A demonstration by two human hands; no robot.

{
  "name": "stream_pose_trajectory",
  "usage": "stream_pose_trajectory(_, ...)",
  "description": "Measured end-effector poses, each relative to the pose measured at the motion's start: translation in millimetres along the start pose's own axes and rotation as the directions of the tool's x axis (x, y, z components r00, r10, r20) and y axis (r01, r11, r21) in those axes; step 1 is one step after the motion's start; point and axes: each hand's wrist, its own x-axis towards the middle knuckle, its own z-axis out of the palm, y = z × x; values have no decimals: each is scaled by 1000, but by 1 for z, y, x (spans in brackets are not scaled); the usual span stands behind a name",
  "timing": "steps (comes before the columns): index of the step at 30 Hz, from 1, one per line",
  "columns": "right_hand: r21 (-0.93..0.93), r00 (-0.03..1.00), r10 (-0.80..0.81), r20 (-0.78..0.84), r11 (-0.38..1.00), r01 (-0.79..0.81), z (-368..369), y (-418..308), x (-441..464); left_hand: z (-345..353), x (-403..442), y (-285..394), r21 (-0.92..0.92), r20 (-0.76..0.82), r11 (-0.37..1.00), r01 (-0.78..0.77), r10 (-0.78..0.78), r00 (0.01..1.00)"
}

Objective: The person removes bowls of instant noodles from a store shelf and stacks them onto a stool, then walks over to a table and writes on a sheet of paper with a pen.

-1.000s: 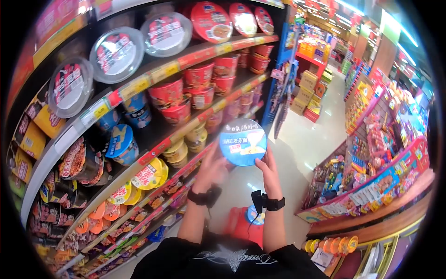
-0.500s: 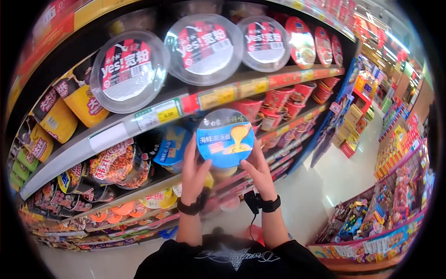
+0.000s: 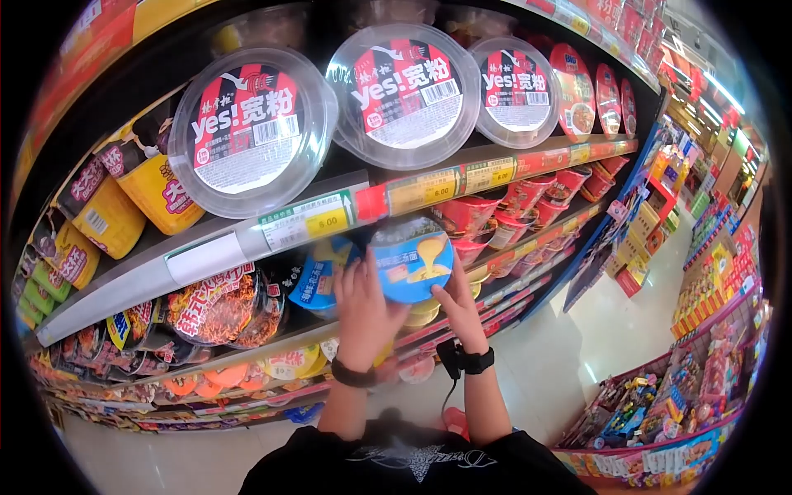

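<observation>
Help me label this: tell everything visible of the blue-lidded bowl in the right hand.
The blue-lidded bowl has a round, shut, film-like lid, dark across the top, blue below, with characters and a yellow pouring picture. It is held before the shelf, lid towards the camera. The right hand grips its lower right; the blurred left hand overlaps its left, contact unclear. Its sides are mostly hidden.

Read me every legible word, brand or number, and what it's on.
"yes!宽粉": clear tub lids
"6.00": yellow price labels
"海鲜": shelved blue bowl; rest unclear
Held blue bowl: lettering too blurred
Black shirt: script unreadable
Remaining text: too small, stylised or blurred
</observation>
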Motion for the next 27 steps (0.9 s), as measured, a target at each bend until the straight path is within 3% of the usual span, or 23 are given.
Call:
stream_pose_trajectory(2, 16, 998, -24, -51, 1000, 24, 5, 2, -1, 4, -3, -1, 137, -4, 990, -34, 35, 999)
stream_pose_trajectory(5, -354, 999, -18, 47, 935, 33, 10, -17, -3, 6, -1, 1, 226, -20, 973, -38, 44, 999)
stream_pose_trajectory(8, -661, 970, -167, 175, 711, 241, 7, -20, 6, 11, 2, 1, 256, -10, 966, -35, 39, 999)
stream_pose_trajectory(11, -693, 965, -198, 174, 672, 263, 13, -27, 13, 16, 4, 0, 292, -16, 956, -26, 32, 999)
stream_pose_trajectory(17, -822, 989, -79, 126, 550, 149, 13, -27, 23, 18, 10, -5, 302, -32, 953, -20, 31, 999)
stream_pose_trajectory(27, -916, 982, -137, 129, 364, 171, 20, -28, 27, 15, 17, -19, 337, -31, 940, -58, 73, 997)
